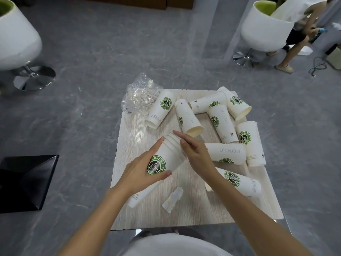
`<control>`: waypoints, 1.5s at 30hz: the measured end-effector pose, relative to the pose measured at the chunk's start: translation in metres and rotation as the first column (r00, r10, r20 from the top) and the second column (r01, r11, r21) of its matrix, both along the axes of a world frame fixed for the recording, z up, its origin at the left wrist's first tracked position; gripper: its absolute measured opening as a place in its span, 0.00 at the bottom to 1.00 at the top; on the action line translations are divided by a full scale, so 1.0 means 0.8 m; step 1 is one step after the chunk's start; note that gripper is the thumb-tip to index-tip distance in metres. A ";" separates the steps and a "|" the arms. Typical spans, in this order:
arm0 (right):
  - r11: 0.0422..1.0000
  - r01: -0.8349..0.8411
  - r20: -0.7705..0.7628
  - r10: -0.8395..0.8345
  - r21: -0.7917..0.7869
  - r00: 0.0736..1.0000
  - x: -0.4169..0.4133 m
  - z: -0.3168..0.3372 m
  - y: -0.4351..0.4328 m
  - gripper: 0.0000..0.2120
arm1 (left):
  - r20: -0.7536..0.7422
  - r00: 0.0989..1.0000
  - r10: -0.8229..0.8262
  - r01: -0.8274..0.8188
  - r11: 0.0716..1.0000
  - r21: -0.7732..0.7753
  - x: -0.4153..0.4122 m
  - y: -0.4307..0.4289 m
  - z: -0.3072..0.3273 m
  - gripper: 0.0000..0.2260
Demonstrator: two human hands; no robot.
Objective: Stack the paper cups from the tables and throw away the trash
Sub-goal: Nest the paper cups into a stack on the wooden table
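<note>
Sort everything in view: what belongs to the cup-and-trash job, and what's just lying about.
Job: cup stack, loose cups, plastic wrap, crumpled paper.
Lying about: chairs, black slab on the floor, cable.

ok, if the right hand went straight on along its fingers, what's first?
Probably the logo cup lying farthest left: the right hand points that way, past the held stack. Height is unclear, so it might pass above.
</note>
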State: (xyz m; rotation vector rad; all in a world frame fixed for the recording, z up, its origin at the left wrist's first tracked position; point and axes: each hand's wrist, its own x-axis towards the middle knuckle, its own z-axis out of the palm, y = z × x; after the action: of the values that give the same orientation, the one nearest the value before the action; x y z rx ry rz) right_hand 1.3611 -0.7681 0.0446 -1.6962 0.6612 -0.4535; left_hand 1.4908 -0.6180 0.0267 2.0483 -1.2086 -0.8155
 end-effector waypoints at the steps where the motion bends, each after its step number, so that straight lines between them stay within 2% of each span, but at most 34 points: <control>1: 1.000 -0.009 -0.009 0.009 0.004 1.000 -0.001 0.000 -0.002 0.15 | -0.008 1.000 0.001 -0.001 1.000 -0.002 -0.001 -0.001 0.000 0.42; 6: 0.997 -0.078 -0.065 0.078 -0.006 0.995 -0.007 0.001 -0.010 0.15 | -0.059 0.998 0.009 -0.009 1.000 -0.004 -0.005 -0.005 -0.005 0.42; 16: 0.997 0.064 -0.027 -0.065 -0.032 0.998 -0.010 -0.009 -0.027 0.12 | -0.093 0.995 0.040 -0.039 0.999 0.004 0.000 -0.008 -0.013 0.43; 19: 0.993 0.079 -0.097 -0.088 -0.093 0.991 -0.036 -0.016 -0.038 0.11 | -0.106 0.994 0.034 -0.032 0.999 0.019 -0.002 -0.008 -0.015 0.43; 23: 0.986 0.084 -0.267 -0.121 -0.146 0.956 -0.081 -0.034 -0.048 0.11 | -0.127 0.992 0.008 -0.003 0.999 0.037 -0.007 -0.011 -0.021 0.43; 26: 0.959 -0.023 -0.395 -0.095 -0.284 0.914 -0.117 -0.046 -0.050 0.13 | -0.139 0.990 -0.010 0.017 0.999 0.046 -0.011 -0.014 -0.025 0.43; 29: 0.857 -0.278 -0.584 -0.032 -0.434 0.811 -0.142 -0.056 -0.050 0.24 | -0.135 0.990 -0.035 0.042 0.998 0.055 -0.016 -0.019 -0.027 0.43; 33: 0.739 -0.499 -0.730 0.014 -0.453 0.683 -0.154 -0.073 -0.048 0.36 | -0.144 0.988 -0.062 0.071 0.996 0.055 -0.020 -0.025 -0.031 0.42; 38: 0.672 -0.591 -0.818 -0.040 -0.447 0.574 -0.154 -0.086 -0.045 0.39 | -0.157 0.984 -0.085 0.094 0.994 0.052 -0.024 -0.028 -0.033 0.43; 41: 0.667 -0.583 -0.814 -0.062 -0.464 0.577 -0.154 -0.093 -0.045 0.40 | -0.168 0.982 -0.087 0.098 0.994 0.058 -0.024 -0.028 -0.034 0.43; 45: 0.669 -0.521 -0.750 -0.084 -0.530 0.656 -0.155 -0.091 -0.047 0.37 | -0.162 0.983 -0.089 0.099 0.993 0.059 -0.023 -0.025 -0.033 0.43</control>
State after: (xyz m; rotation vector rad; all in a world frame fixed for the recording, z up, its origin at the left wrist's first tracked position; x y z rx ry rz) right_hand 1.2367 -0.8056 -0.0278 -2.7538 0.8611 0.2767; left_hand 1.4722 -0.6381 0.0005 1.9483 -1.2101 -1.0568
